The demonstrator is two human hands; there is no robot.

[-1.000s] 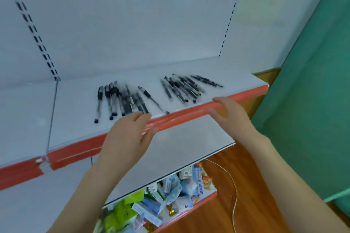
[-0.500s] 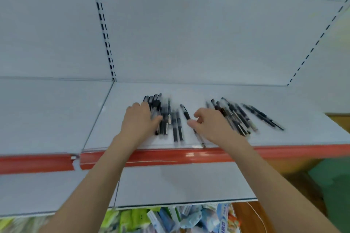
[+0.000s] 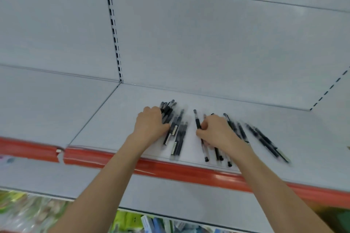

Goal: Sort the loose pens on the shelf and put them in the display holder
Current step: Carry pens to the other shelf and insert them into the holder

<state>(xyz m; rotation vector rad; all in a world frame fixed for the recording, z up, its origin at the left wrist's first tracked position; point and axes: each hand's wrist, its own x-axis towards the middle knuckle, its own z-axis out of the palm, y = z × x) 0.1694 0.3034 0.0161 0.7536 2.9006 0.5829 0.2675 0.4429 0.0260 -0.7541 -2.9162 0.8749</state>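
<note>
From my remote view I look down on a white shelf (image 3: 117,119) with a red strip (image 3: 170,170) along its front edge. The loose pens lie on this shelf, near the front, in groups.

The left hand (image 3: 151,126) lies on the left bunch of pens (image 3: 178,138). Its fingers are curled down over the far ends of these pens and the thumb presses against their side, so it grips the bunch. The near ends of the bunch point to the red strip and stop just before it.

The right hand (image 3: 216,131) is just beside it, a little apart. Its fingers are curled, and the thumb and first finger pinch a single pen (image 3: 197,121), which lies almost straight from back to front. A few more pens (image 3: 217,154) come out from under this hand towards the strip. I cannot tell whether the hand holds them also.

To the right of the right hand lies the blurred right group of pens (image 3: 265,141), slanted.

Below is a lower shelf (image 3: 170,195), and under it are colourful packages (image 3: 128,221).
</note>
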